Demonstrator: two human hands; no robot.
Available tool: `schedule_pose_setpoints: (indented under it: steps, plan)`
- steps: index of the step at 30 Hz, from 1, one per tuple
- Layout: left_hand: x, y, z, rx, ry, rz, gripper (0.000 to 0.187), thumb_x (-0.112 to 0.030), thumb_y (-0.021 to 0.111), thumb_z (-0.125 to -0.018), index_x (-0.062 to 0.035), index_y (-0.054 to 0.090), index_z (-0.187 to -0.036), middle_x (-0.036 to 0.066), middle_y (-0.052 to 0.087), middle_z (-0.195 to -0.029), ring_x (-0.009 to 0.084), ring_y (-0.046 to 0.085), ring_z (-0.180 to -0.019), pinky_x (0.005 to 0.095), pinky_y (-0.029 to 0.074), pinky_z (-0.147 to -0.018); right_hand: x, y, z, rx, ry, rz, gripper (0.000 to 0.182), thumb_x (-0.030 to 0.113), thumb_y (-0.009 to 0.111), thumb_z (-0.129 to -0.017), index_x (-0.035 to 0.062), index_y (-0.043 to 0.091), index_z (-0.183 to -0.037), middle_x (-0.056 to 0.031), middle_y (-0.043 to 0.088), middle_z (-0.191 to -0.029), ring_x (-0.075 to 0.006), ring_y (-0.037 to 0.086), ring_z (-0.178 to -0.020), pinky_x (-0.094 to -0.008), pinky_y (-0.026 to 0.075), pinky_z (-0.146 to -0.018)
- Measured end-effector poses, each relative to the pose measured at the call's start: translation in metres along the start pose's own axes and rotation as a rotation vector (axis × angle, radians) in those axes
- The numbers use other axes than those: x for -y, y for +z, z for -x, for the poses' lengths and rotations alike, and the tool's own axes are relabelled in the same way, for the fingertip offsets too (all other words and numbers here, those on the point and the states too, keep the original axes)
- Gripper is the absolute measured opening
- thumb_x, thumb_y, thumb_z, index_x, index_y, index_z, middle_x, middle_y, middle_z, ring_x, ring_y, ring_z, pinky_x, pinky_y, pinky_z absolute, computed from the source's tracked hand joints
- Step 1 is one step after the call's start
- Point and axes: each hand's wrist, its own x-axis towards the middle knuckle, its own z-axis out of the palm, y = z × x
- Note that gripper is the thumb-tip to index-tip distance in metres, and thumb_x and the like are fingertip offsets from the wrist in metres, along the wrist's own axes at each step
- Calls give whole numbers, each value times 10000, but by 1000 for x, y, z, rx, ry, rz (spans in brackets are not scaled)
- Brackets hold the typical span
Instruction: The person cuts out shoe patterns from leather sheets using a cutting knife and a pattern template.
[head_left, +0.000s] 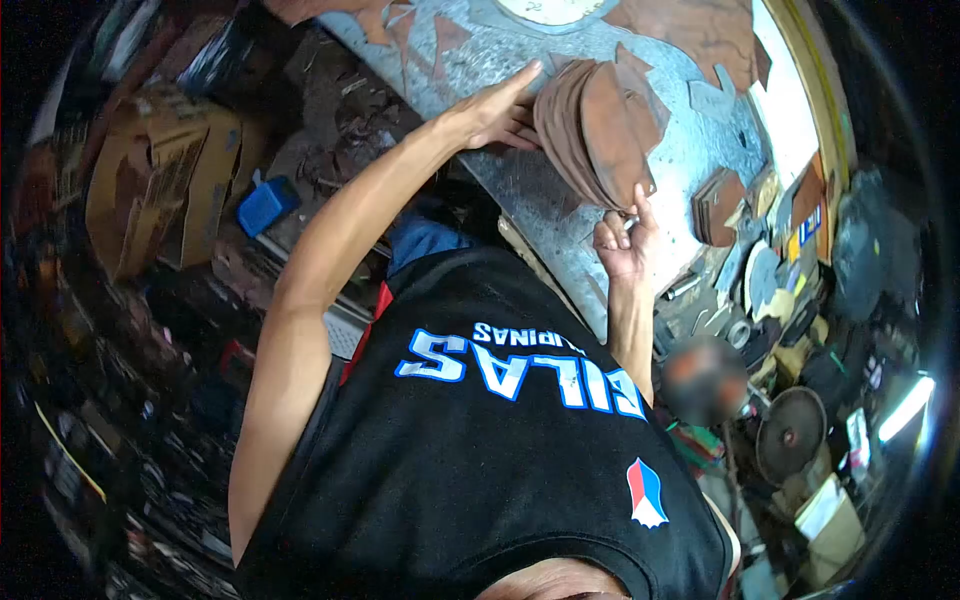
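Note:
A thick stack of rounded brown sole-shaped pieces (pixel 615 125), which look like leather, stands tilted on the metal-topped table (pixel 480 180). My left hand (pixel 500 112) is at the stack's left side, thumb stretched out and fingers apart, with the fingertips against the edges of the pieces. At the lower right end, my right hand (pixel 628 240) pinches the corner of the stack. Its index finger lies along the front piece, and the other fingers are curled in below. Part of the right thumb is hidden.
A smaller stack of brown pieces (pixel 718 205) sits at the table's right side. Brown scraps (pixel 450 38) and a round white-faced object (pixel 552 8) lie at the far edge. Tools and clutter (pixel 740 330) crowd the right. Cardboard (pixel 165 190) and a blue object (pixel 268 205) are at left.

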Motion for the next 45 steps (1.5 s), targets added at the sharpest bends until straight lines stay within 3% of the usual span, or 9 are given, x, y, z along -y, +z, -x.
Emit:
schedule_pose_setpoints:
  steps: [3,10,18,21,25,31,34,36,45]
  plan:
    - [23,22,-29,216,384,147,765,-621,493,-913,-136,329,-1482,109,417,-1464,293,366,-1350,473,327,-1109,-7,32,15,-387,-199,265,146,183,689,-878,137,559,-834,24,529,-635,-89,379,-426,-235,272,-385]
    - [58,21,-44,-270,561,-248,741,-322,781,-718,113,473,-1233,218,572,-1083,276,553,-1020,372,493,-826,3,-33,-9,-32,-241,624,187,179,671,-899,131,552,-1036,70,417,-636,-32,301,-467,-224,252,-412]
    - [155,-78,89,-432,594,-44,930,-327,771,-742,102,289,-1412,280,425,-1376,316,411,-1288,413,332,-1086,-66,39,4,108,-200,1282,658,140,681,-892,119,323,-1444,92,396,-609,-14,289,-418,-193,234,-376]
    - [204,-101,195,-398,548,271,983,-294,750,-781,67,164,-1483,220,330,-1494,292,294,-1393,420,182,-1171,-120,46,-35,350,8,1451,623,138,677,-888,88,362,-1424,45,522,-733,-5,340,-480,-181,251,-411]
    - [326,-137,251,-525,683,584,705,-203,727,-837,-61,372,-1429,83,553,-1306,188,567,-1117,348,497,-876,-248,77,-72,924,119,1942,573,265,701,-870,-18,491,-1322,-107,626,-1167,-196,562,-1088,-334,441,-944]
    - [477,-124,279,-950,849,912,548,-172,694,-873,-80,454,-1357,70,606,-1159,177,594,-986,313,534,-751,-432,36,-119,1333,455,2169,666,374,707,-855,-22,499,-1348,-162,631,-1195,-240,598,-1085,-370,456,-946]
    - [551,-118,245,-1214,941,877,361,-163,676,-890,-8,585,-1203,59,636,-1062,132,606,-832,280,528,-695,-509,-10,-140,1934,96,2157,534,285,694,-833,27,558,-1279,-200,699,-981,-299,673,-918,-382,502,-831]
    - [561,-101,264,-1046,901,1151,388,-241,674,-889,-47,575,-1210,57,637,-1160,155,596,-1031,365,493,-915,-537,9,-66,1783,384,2256,481,271,666,-837,23,581,-1240,-222,678,-1053,-326,658,-975,-404,500,-828]
    - [621,-106,255,-1233,1198,1480,353,-178,666,-895,-54,520,-1191,63,624,-1145,175,627,-961,308,549,-776,-623,-21,-22,2078,316,2300,512,340,659,-839,57,580,-1258,-262,655,-1077,-412,640,-987,-467,502,-850]
